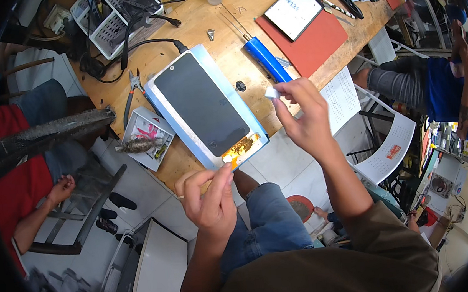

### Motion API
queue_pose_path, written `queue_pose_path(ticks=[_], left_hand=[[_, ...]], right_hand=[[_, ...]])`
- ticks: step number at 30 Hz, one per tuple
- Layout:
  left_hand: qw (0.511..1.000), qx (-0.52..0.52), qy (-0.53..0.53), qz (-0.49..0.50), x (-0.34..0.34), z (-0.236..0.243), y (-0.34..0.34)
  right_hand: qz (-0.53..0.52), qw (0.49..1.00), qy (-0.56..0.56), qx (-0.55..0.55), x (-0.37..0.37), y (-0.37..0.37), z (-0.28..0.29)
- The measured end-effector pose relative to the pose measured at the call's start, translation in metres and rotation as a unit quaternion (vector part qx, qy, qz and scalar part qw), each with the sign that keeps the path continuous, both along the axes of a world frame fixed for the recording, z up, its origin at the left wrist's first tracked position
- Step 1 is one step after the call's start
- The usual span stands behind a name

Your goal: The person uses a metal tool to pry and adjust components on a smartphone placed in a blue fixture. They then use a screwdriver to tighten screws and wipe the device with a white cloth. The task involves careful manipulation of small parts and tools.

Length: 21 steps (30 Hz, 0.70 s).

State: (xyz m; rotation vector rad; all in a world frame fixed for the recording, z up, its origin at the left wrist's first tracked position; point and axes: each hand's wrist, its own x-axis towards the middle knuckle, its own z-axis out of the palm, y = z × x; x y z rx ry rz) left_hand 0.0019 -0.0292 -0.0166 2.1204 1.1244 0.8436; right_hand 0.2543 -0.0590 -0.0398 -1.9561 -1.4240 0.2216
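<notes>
My right hand (306, 112) is raised over the table's near edge, pinching a small white block (272, 92) between thumb and fingertips. My left hand (208, 201) is closed at the near end of a light-blue heating plate (202, 57). A small whitish bit shows at its fingertips; I cannot make out what it is. On the plate lies a dark flat phone-screen-like panel (202, 101). Yellow-brown residue (242, 146) covers the plate's near end beside my left fingertips. A black cable runs into the plate's far end.
Left of the plate are cutting pliers (133, 91) and a white box (152, 132) of small parts. A blue handled tool (267, 59) with two thin prongs lies right, near a red mat (314, 41) bearing a white-screened tablet (293, 12). People sit on both sides.
</notes>
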Motion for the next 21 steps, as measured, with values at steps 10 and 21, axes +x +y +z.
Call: queue_pose_path(ticks=[10, 21], left_hand=[[0.998, 0.032, 0.049, -0.002, 0.006, -0.005, 0.0], [0.998, 0.049, 0.038, 0.01, 0.008, -0.011, -0.002]], right_hand=[[0.265, 0.949, -0.15, -0.078, -0.034, 0.013, 0.088], [0.237, 0.956, -0.135, -0.105, -0.04, 0.012, 0.094]])
